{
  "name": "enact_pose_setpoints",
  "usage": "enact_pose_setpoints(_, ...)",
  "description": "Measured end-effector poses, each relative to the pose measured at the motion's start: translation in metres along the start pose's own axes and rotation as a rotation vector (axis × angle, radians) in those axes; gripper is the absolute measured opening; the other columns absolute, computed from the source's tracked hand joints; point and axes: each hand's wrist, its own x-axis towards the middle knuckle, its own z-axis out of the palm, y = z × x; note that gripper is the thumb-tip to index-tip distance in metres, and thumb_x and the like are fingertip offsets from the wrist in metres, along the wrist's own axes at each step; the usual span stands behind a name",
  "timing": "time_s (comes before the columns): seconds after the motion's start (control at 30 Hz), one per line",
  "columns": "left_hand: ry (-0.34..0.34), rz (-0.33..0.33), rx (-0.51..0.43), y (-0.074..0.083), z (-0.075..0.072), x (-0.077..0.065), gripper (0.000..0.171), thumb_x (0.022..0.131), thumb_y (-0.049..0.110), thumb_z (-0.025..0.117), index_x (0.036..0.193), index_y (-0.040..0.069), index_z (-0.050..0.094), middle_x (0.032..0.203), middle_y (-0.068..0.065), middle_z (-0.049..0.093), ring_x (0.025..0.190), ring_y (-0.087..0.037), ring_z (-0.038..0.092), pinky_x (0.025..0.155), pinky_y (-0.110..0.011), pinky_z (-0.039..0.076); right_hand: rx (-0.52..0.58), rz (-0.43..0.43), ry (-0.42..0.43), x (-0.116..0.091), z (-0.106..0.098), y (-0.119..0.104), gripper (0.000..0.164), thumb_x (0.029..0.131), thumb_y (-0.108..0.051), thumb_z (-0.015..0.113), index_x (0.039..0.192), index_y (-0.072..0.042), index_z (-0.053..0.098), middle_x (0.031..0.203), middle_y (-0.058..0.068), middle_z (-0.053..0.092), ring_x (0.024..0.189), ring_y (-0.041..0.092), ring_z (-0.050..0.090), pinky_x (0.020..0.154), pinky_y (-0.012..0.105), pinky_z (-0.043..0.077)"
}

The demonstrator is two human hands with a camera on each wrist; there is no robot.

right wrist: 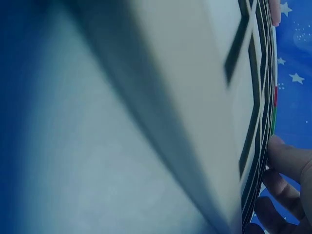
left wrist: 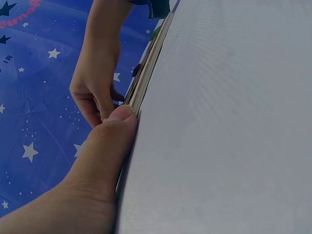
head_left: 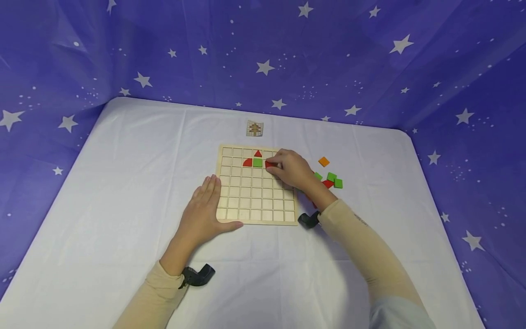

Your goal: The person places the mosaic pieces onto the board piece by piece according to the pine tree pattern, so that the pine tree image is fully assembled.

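Observation:
A wooden grid board (head_left: 245, 204) lies on the white cloth. In its upper rows sit a red triangle (head_left: 258, 154), a green square (head_left: 257, 162) below it and a red quarter-circle (head_left: 248, 162) left of the square. My right hand (head_left: 293, 168) reaches over the board's upper right and pinches a red piece (head_left: 270, 164) between thumb and fingers, just right of the green square; its full outline is hidden. Straight fingers of my left hand (head_left: 201, 212) lie along the board's left edge, its thumb (left wrist: 121, 114) on the near edge.
Right of the board lie an orange square (head_left: 323, 161), several green squares (head_left: 338, 183) and red pieces (head_left: 328, 183), partly behind my right forearm. Beyond the board is a small card (head_left: 255, 128) with a brown, tree-like pattern on a grid. A starry blue curtain (head_left: 230, 50) stands behind the table.

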Motion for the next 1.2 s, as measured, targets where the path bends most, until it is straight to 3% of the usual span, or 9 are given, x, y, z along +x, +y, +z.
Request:
enact_pose_setpoints(0.17,0.001,0.001,0.0,-0.0005,-0.0007,-0.0001,0.136,0.066,0.081,0.069,0.157,-0.001,0.011,0.167,-0.016,0.01,0.156,-0.03,0.007,0.127,-0.047,0.014,-0.026,-0.006,0.006,0.0014,0.0026,-0.0004,0.036,0.094,-0.037,0.068,0.126,-0.021,0.071,0.108,-0.003,0.066,0.096,0.017,0.061,0.077,0.035,0.051)
enact_pose_setpoints(0.6,0.004,0.008,0.004,-0.0003,-0.0016,-0.0014,0.136,0.066,0.081,0.069,0.157,-0.002,0.012,0.166,-0.017,0.011,0.156,-0.031,0.008,0.127,-0.047,0.014,-0.01,0.024,0.015,0.0021,0.0028,-0.003,0.036,0.092,-0.039,0.07,0.124,-0.021,0.072,0.102,-0.005,0.066,0.088,0.015,0.058,0.069,0.032,0.048)
enact_pose_setpoints(0.9,0.01,0.01,0.004,-0.0013,-0.0008,-0.0012,0.136,0.066,0.081,0.069,0.157,-0.003,0.012,0.166,-0.017,0.011,0.156,-0.031,0.008,0.126,-0.047,0.015,-0.048,-0.012,-0.002,0.0029,0.0017,-0.0025,0.034,0.095,-0.038,0.066,0.123,-0.019,0.071,0.101,-0.003,0.065,0.083,0.016,0.058,0.065,0.031,0.047)
enact_pose_setpoints(1.2,0.008,0.008,-0.003,-0.001,-0.0009,-0.0008,0.136,0.066,0.082,0.069,0.157,-0.002,0.012,0.167,-0.016,0.01,0.156,-0.03,0.008,0.127,-0.047,0.014,-0.002,0.023,0.021,0.0037,0.0025,-0.0023,0.032,0.094,-0.037,0.067,0.122,-0.021,0.073,0.104,-0.005,0.065,0.085,0.014,0.059,0.065,0.032,0.048)
